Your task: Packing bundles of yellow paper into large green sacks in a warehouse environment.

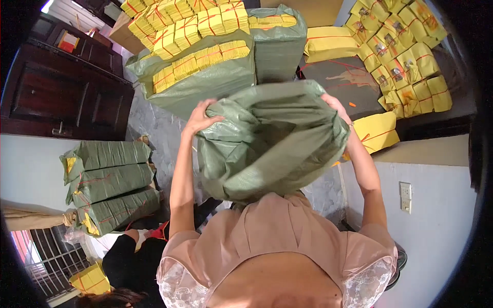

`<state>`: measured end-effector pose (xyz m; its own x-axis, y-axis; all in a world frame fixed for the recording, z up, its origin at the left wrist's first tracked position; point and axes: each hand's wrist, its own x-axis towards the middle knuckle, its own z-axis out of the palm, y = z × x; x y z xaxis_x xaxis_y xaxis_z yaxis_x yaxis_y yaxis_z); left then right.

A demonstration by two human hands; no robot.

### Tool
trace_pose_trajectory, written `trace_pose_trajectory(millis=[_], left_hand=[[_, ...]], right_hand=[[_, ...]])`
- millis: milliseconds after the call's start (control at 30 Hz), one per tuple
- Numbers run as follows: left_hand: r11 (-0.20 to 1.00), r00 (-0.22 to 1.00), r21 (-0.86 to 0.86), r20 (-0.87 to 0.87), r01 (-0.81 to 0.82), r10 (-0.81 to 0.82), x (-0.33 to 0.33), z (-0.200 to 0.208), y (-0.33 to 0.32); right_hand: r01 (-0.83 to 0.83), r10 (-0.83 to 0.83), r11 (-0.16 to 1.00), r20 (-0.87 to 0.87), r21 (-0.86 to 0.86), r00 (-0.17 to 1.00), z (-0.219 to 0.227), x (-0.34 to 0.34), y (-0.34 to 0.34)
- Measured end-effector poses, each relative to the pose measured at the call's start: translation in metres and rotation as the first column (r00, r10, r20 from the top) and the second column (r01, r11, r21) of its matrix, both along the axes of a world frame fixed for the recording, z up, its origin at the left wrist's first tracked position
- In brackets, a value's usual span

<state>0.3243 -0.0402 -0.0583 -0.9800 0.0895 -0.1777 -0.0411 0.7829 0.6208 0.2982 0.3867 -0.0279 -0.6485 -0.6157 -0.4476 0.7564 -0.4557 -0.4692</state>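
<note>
A large green woven sack (287, 169) hangs in front of my body, its mouth spread wide and facing up, the inside dark. On the left side of its rim, my left hand (204, 119) grips the folded cloth, thumb along the near face. My right hand (336, 109) holds the opposite side of the rim, its fingers partly hidden by the gathered fabric. Just beyond stands a filled green sack (205, 84) with yellow paper bundles (197, 62) packed in its open top.
More tied yellow bundles (405, 61) lie on a dark table (339, 82) at the far right. Several packed green sacks (115, 177) are stacked at left, near a brown door (61, 92). Another person in black (133, 262) is low at the left. A wall socket (405, 197) is at right.
</note>
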Motion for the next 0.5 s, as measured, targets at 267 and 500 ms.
trace_pose_trajectory(millis=[267, 500], left_hand=[[0.941, 0.832, -0.045, -0.454, 0.335, -0.318, -0.031, 0.016, 0.139], [0.91, 0.863, 0.119, -0.385, 0.398, -0.327, -0.079, -0.035, 0.164]], right_hand=[[-0.004, 0.01, 0.971, 0.027, -0.241, 1.0, 0.01, -0.025, -0.057], [0.064, -0.062, 0.992, 0.017, -0.105, 0.998, 0.03, -0.033, -0.005]])
